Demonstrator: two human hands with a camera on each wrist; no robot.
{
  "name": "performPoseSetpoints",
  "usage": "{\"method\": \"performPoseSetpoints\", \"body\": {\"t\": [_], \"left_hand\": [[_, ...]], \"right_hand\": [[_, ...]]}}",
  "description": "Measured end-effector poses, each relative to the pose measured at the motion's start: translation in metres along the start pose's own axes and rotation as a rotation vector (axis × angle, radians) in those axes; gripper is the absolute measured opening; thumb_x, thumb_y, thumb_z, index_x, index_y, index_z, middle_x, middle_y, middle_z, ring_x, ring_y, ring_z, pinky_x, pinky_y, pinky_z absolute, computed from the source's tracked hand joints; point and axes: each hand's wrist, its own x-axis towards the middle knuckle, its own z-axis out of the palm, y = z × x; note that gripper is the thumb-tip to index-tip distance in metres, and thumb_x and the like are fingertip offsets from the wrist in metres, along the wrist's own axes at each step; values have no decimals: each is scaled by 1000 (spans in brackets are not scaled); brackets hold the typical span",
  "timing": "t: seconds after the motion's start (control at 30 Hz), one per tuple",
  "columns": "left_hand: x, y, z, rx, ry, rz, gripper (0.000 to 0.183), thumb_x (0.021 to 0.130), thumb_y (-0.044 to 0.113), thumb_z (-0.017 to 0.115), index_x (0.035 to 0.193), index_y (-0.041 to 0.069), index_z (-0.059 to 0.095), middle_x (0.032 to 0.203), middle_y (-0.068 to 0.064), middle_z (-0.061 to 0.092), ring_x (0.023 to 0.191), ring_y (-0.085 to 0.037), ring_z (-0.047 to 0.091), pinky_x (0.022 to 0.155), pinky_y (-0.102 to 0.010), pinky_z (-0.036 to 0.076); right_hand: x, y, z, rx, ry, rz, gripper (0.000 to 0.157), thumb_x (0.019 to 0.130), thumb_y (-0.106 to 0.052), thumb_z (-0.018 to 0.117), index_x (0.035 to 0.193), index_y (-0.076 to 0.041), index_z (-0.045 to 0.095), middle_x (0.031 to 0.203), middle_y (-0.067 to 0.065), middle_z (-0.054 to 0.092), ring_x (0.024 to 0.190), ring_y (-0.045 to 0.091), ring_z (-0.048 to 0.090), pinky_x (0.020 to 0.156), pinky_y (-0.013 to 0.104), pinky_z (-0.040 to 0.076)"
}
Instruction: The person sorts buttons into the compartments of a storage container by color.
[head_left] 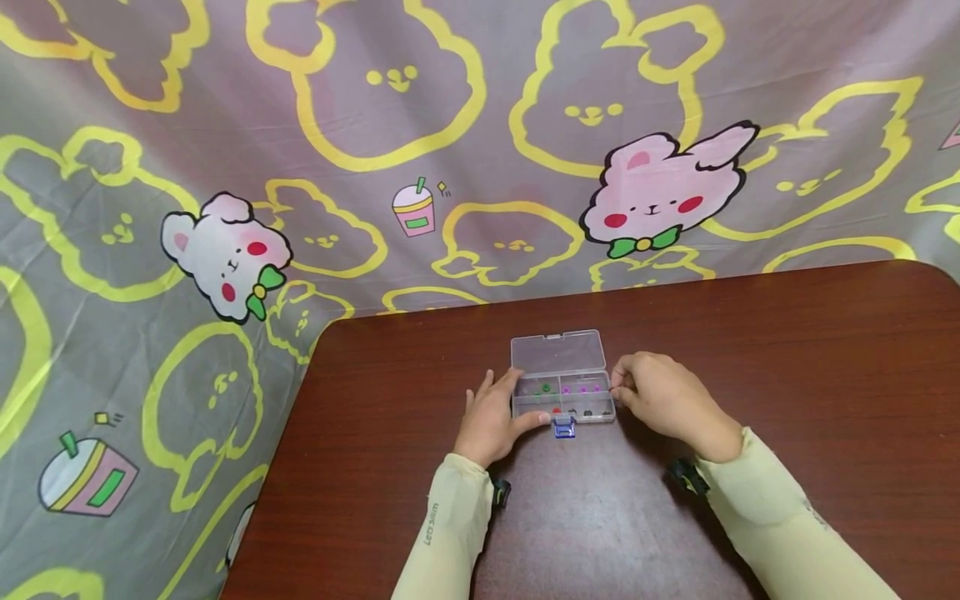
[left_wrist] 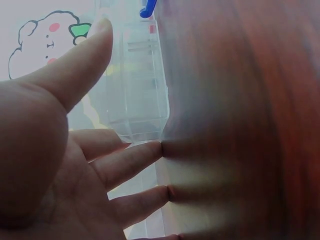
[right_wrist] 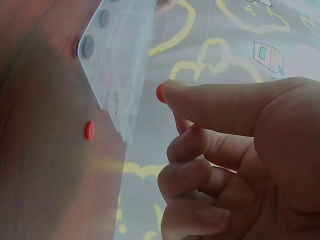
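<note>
A clear plastic divided box [head_left: 585,397] stands on the table, its lid [head_left: 557,353] raised at the back. Green buttons [head_left: 546,388], magenta buttons [head_left: 583,389], a red button [head_left: 557,410] and dark buttons [head_left: 588,413] lie in separate compartments. My left hand [head_left: 489,421] rests against the box's left end with spread fingers, the thumb along its front edge. Beside the right end, my right hand [head_left: 671,400] pinches a small red button [right_wrist: 160,93] between thumb and forefinger, its other fingers curled. Another red button [right_wrist: 89,130] is near the box in the right wrist view.
A blue latch [head_left: 565,428] hangs off the front of the box. The brown table [head_left: 390,467] extends on both sides. Behind it hangs a grey cloth [head_left: 510,183] printed with cartoon animals. Each wrist carries a small dark device [head_left: 688,477].
</note>
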Motion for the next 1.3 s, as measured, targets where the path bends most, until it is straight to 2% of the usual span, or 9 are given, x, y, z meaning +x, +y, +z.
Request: {"method": "performPoseSetpoints", "body": {"t": [0.37,0.77,1.3], "left_hand": [[1,0,0,9,5,4,80,87,49,75,151,11,46,155,-9,44,150,-36,23,118,-64,15],[2,0,0,14,5,9,81,86,51,75,151,12,46,153,-9,46,150,-36,24,117,-66,16],[1,-1,0,12,6,8,82,86,51,75,151,11,46,155,-8,45,150,-37,24,117,-65,17]], "right_hand": [[5,-10,7,12,9,-17,13,87,-4,72,80,-12,66,76,-2,60,70,14,55,65,37,48],[10,-12,19,24,31,-40,13,87,-6,74,80,-13,67,80,-2,61,71,13,56,66,37,50],[18,-24,30,33,16,-94,16,88,-7,74,77,-15,65,77,-3,57,68,13,52,61,33,46]]}}
